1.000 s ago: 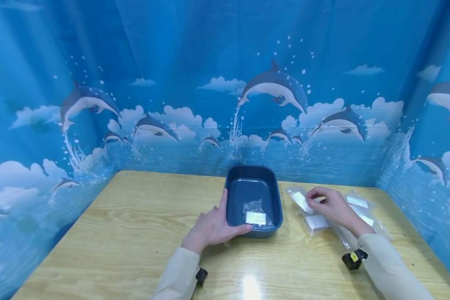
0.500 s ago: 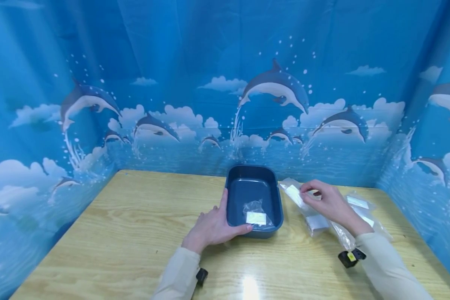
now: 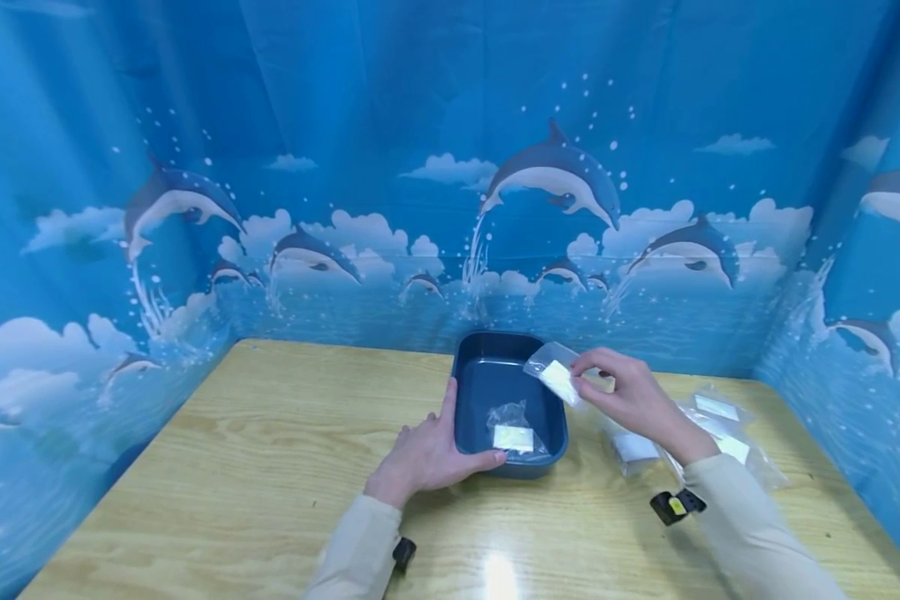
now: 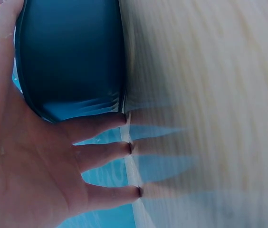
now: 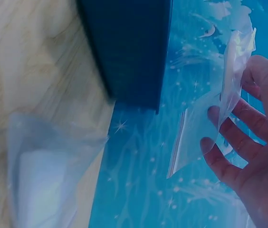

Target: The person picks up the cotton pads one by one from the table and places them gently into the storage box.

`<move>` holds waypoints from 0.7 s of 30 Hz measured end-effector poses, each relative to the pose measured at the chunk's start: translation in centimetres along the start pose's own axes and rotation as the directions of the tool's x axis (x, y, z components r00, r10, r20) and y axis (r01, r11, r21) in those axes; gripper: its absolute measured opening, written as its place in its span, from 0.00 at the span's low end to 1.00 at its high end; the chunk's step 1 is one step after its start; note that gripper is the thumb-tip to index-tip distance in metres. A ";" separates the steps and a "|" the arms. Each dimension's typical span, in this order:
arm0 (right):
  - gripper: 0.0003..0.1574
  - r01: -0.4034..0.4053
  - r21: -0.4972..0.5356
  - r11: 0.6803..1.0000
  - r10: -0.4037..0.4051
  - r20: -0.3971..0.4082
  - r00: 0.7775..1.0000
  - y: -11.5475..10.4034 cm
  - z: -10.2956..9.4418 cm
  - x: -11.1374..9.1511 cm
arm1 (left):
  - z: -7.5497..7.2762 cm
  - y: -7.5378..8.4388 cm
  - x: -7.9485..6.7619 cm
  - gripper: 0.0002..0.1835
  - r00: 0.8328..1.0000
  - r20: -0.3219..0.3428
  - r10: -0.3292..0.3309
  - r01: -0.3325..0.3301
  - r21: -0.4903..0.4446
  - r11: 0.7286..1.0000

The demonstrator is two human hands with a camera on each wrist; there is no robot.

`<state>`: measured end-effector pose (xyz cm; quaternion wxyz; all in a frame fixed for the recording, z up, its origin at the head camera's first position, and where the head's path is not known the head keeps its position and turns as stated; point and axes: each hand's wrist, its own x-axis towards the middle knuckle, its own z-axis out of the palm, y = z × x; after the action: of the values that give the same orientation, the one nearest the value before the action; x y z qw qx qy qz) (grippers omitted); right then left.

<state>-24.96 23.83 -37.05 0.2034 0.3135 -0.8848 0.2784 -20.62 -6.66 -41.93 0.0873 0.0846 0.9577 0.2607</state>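
A dark blue rectangular tray (image 3: pixel 487 375) stands on the table, a clear bag with a white piece (image 3: pixel 513 437) lying in its near end. My left hand (image 3: pixel 427 454) rests against its near left corner, thumb on the front rim and index finger along the side. In the left wrist view, that hand's other fingers (image 4: pixel 100 197) are straight and spread. My right hand (image 3: pixel 633 400) pinches a clear zip bag (image 3: pixel 558 379) holding a white piece, raised over the tray's right rim. The right wrist view shows the zip bag (image 5: pixel 231 71) between thumb and fingers, its seal edge hanging down.
More clear bags with white pieces lie on the table at the right: one bag (image 3: pixel 635 447) near the tray and others (image 3: pixel 731 446) farther right. A blue dolphin-print curtain (image 3: pixel 390 208) hangs behind the wooden table (image 3: pixel 285 442) and at both sides.
My right hand has lifted the zip bag from the group at the right and carried it left to the tray's right rim. My left hand and the tray have stayed put.
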 end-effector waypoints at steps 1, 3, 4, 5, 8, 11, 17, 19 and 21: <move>0.10 0.011 0.005 1.000 -0.011 0.000 1.000 -0.2 0.1 0.2 | 0.0 0.0 0.0 0.72 1.000 0.000 -0.001 0.001 0.001 1.000; 0.10 0.031 0.011 0.999 -0.031 0.001 1.000 -0.4 0.3 0.6 | 0.0 0.0 0.0 0.72 1.000 0.001 -0.003 0.003 0.003 1.000; 0.10 0.040 0.011 0.999 -0.040 0.002 0.999 -0.6 0.3 0.8 | 0.1 0.0 0.0 0.72 1.000 0.001 -0.003 0.003 0.003 1.000; 0.10 0.048 0.016 0.999 -0.048 0.002 0.999 -0.8 0.5 0.9 | 0.0 0.0 0.0 0.72 1.000 0.001 -0.003 0.003 0.002 1.000; 0.09 0.066 0.035 0.997 -0.066 0.010 0.998 -1.2 0.8 1.4 | 0.0 0.0 0.1 0.72 1.000 0.006 -0.005 0.005 -0.002 1.000; 0.09 0.086 0.062 0.994 -0.087 0.023 0.996 -1.5 1.3 1.9 | 0.0 0.0 0.1 0.72 1.000 0.010 -0.008 0.008 -0.004 1.000; 0.09 0.155 0.079 0.985 -0.158 0.023 0.987 -1.7 2.5 2.6 | -0.1 0.0 0.1 0.72 1.000 0.018 -0.006 0.006 -0.005 1.000; 0.09 0.167 0.085 0.982 -0.170 0.026 0.985 -1.8 2.9 2.8 | -0.1 0.0 0.1 0.72 1.000 0.020 -0.006 0.006 -0.008 1.000; 0.09 0.170 0.085 0.982 -0.173 0.037 0.984 -1.8 3.3 3.0 | -0.1 0.1 0.1 0.72 1.000 0.021 -0.006 0.006 -0.010 1.000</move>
<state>-26.54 19.22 -37.31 0.1940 0.4027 -0.8466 0.2887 -20.71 -6.63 -41.81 0.0984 0.0840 0.9557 0.2644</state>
